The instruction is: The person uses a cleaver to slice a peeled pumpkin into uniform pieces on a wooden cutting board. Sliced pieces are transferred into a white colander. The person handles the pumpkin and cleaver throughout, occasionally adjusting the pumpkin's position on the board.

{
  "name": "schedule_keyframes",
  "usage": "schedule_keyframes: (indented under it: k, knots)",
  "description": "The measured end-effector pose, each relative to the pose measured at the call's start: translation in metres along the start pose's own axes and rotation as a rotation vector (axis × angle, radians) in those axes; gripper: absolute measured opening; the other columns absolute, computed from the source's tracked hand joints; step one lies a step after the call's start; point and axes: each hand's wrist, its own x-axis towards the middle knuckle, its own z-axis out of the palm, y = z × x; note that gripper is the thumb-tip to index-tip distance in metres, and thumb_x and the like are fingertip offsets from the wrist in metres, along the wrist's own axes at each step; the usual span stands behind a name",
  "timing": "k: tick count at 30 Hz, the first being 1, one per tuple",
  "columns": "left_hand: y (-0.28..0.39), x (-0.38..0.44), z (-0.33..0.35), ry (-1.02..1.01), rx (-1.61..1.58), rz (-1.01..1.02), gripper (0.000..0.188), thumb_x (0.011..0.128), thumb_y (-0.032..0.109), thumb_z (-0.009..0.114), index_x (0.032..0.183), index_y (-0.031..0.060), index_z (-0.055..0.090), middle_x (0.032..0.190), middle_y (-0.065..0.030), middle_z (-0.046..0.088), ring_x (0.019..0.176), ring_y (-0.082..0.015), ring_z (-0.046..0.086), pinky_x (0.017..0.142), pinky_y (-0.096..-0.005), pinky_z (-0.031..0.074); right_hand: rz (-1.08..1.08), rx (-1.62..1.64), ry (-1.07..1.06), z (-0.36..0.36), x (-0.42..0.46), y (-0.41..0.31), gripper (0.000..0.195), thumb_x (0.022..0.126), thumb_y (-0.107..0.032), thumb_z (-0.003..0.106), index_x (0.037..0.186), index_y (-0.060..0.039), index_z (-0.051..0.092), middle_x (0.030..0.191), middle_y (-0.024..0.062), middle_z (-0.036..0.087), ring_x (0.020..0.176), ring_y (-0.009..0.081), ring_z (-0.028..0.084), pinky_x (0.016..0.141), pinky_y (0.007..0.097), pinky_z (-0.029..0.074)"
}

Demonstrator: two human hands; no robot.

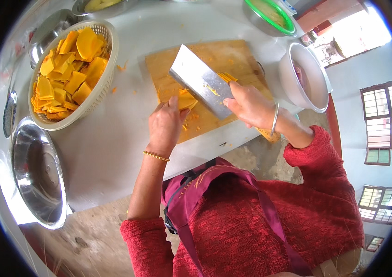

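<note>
My right hand (251, 104) grips a broad cleaver (203, 81) near the handle end, its handle hidden in my fist. Bits of orange flesh cling to the blade's face. With its fingers bent, my left hand (166, 121) presses on a piece of pumpkin (186, 100) at the left part of the wooden cutting board (216, 52). The blade stands close to the right of that piece; whether it touches is hard to tell. Cut pumpkin strips (228, 77) lie beyond the blade, partly covered by it and by my right hand.
Left of the board, a perforated plastic basket (88, 98) holds many pumpkin pieces. A steel basin (40, 173) sits at the table's left edge. To the right stands a white bowl (303, 78) with what looks like meat. A green-rimmed strainer (268, 15) rests in a bowl at the back.
</note>
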Motion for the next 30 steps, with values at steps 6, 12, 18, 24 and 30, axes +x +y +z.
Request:
schedule_keyframes:
  k: [6, 12, 18, 24, 30]
  knots:
    - [-0.005, -0.004, 0.010, 0.107, -0.070, 0.063, 0.037, 0.079, 0.021, 0.072, 0.107, 0.0022, 0.056, 0.076, -0.0144, 0.063, 0.069, -0.0317, 0.061, 0.062, -0.0406, 0.050, 0.148, 0.012, -0.156, 0.021, 0.032, -0.010, 0.021, 0.090, -0.014, 0.051, 0.090, 0.0072, 0.048, 0.069, 0.0227, 0.059, 0.046, 0.0307, 0.059, 0.049, 0.0427, 0.048]
    - [-0.001, -0.005, 0.008, 0.034, 0.020, -0.034, 0.042, 0.082, 0.026, 0.069, 0.114, 0.0018, 0.056, 0.077, -0.0164, 0.064, 0.071, -0.0326, 0.063, 0.062, -0.0408, 0.051, -0.044, -0.095, 0.106, 0.057, 0.025, 0.021, 0.021, 0.090, -0.016, 0.052, 0.091, 0.0046, 0.048, 0.074, 0.0253, 0.061, 0.069, 0.0421, 0.061, 0.062, 0.0499, 0.047]
    - [0.010, -0.004, -0.001, -0.067, 0.047, -0.103, 0.041, 0.084, 0.018, 0.065, 0.115, -0.0032, 0.048, 0.088, -0.0159, 0.064, 0.089, -0.0311, 0.061, 0.073, -0.0404, 0.051, -0.126, -0.151, 0.246, 0.019, -0.008, 0.004, 0.022, 0.090, -0.017, 0.054, 0.089, 0.0039, 0.045, 0.067, 0.0227, 0.059, 0.066, 0.0429, 0.059, 0.063, 0.0499, 0.046]
    - [0.011, -0.004, -0.002, -0.109, 0.030, -0.140, 0.029, 0.084, 0.016, 0.064, 0.103, -0.0007, 0.049, 0.088, -0.0162, 0.064, 0.089, -0.0320, 0.061, 0.075, -0.0412, 0.051, -0.163, -0.168, 0.155, 0.013, -0.003, 0.003, 0.021, 0.089, -0.015, 0.054, 0.087, 0.0049, 0.046, 0.071, 0.0248, 0.060, 0.069, 0.0430, 0.060, 0.064, 0.0504, 0.046]
    - [0.012, -0.007, 0.002, -0.078, 0.011, -0.124, 0.029, 0.084, 0.015, 0.065, 0.102, -0.0012, 0.049, 0.087, -0.0162, 0.064, 0.087, -0.0319, 0.061, 0.073, -0.0410, 0.051, -0.034, -0.101, 0.003, 0.006, 0.004, -0.016, 0.023, 0.091, -0.016, 0.054, 0.083, 0.0038, 0.044, 0.061, 0.0220, 0.055, 0.060, 0.0408, 0.058, 0.056, 0.0458, 0.045]
